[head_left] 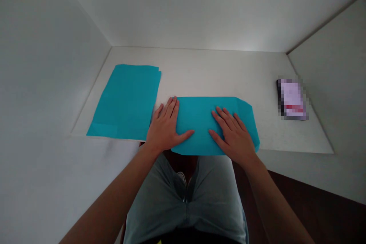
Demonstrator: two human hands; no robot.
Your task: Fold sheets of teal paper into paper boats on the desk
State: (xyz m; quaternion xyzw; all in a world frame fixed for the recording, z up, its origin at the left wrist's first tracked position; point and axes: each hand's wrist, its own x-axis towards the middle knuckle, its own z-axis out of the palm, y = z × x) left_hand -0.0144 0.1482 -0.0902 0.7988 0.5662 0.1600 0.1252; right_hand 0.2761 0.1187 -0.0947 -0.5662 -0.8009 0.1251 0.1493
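A folded sheet of blue paper [197, 114] lies lengthwise before me, its near edge reaching past the front of the white table. Its right-hand corners are angled, and the left end is partly under my palm. My left hand [166, 124] rests flat over that left end, fingers pointing away and thumb stretched inward. On the right half of the paper lies my right hand [234, 135], palm down with its fingers spread. Neither hand grips anything. To the left, close by my left hand, is a stack of flat blue paper sheets [126, 101].
The white table [197, 70] is enclosed by a wall [197, 7] behind and panels at both sides. A phone-like object [293, 99], blurred by pixelation, lies near the right end. My legs [185, 198] are below the front edge.
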